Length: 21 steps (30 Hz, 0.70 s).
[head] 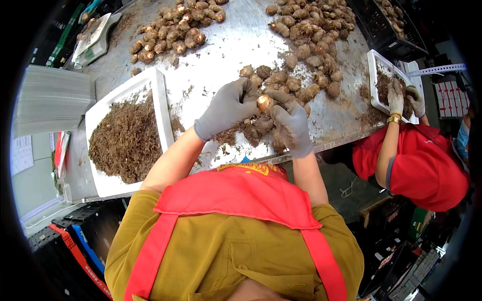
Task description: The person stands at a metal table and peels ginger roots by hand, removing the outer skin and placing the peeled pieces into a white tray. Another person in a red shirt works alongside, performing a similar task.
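Note:
A small hairy taro corm [265, 103] with a pale cut end sits between my two gloved hands above the metal table. My right hand [292, 122], in a grey glove, has its fingers closed around the corm. Beside it, my left hand [230, 108] in a matching glove has curled fingers and a thumb close against the corm's left side. Whether those fingers pinch anything is hidden. Several loose taro corms [252, 134] and brown fibre scraps lie beneath my hands. More unpeeled corms [278, 78] spread just beyond them.
A white foam box [161, 109] holding brown fibres [124, 139] stands at left. Two taro heaps [165, 34] [320, 22] lie farther back, with a scale [96, 39] at far left. At right, a co-worker's gloved hands [395, 98] are in another foam box [372, 71].

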Motion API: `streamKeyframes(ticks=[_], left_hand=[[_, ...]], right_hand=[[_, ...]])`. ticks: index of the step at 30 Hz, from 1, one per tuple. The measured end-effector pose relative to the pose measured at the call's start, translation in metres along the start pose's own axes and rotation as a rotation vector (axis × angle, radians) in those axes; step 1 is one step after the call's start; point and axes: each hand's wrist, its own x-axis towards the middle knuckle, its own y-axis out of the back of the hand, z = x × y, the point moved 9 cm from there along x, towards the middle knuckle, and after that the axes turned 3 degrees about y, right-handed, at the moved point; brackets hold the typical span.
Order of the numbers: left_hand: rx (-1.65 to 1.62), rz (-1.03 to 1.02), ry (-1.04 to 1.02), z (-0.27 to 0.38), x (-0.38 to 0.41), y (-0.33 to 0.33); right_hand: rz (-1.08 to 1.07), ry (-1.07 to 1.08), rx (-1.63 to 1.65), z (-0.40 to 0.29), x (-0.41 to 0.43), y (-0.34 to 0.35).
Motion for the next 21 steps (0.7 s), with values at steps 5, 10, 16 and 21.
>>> streamKeyframes(ticks=[5, 10, 16, 21], left_hand=[[-0.09, 0.126, -0.088, 0.008, 0.003, -0.004], [-0.202, 0.032, 0.056, -0.013, 0.003, -0.011], [0.001, -0.334, 0.068, -0.016, -0.014, -0.034], [-0.034, -0.111, 0.092, -0.02, -0.004, -0.011]], right_hand=[[-0.066, -0.107, 0.87, 0.052, 0.003, 0.006], [-0.29, -0.033, 0.984, 0.046, 0.006, -0.004], [-0.267, 0.064, 0.929, 0.024, 0.009, 0.016], [-0.104, 0.115, 0.419, 0.004, 0.007, 0.013]])
